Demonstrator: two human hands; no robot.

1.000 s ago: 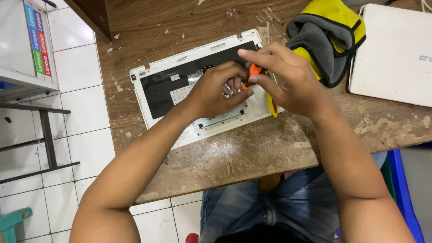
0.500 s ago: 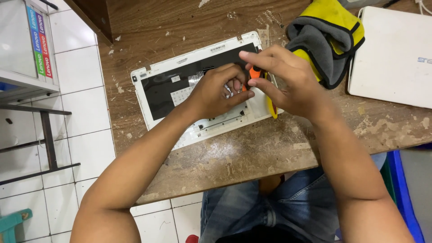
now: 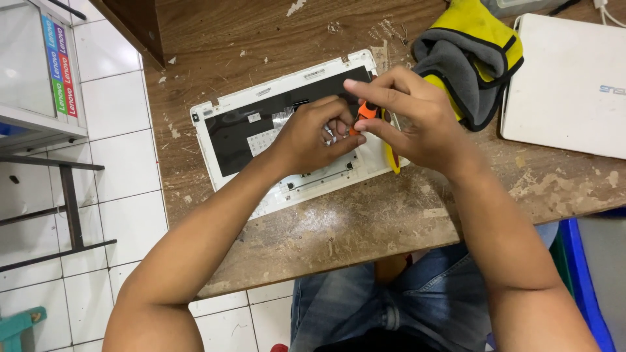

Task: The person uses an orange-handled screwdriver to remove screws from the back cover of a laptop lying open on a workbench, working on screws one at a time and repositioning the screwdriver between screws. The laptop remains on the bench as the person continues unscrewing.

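A white laptop base (image 3: 241,111) lies open-side up on the worn wooden table (image 3: 365,221), its black inner panel showing. My right hand (image 3: 411,117) pinches an orange-handled screwdriver (image 3: 366,111) upright over the base's right part. My left hand (image 3: 313,133) rests on the base, fingers curled around the tool's tip; what they touch is hidden. A yellow strip (image 3: 393,160) pokes out under my right hand.
A yellow and grey cloth (image 3: 476,55) lies bunched just behind my right hand. A second white laptop (image 3: 567,85), closed, sits at the right. A dark wooden piece (image 3: 137,26) stands at the table's far left corner. Tiled floor and a metal shelf frame (image 3: 45,130) are left.
Both hands stay together over the laptop base with the screwdriver; only small shifts of the fingers and of the view.
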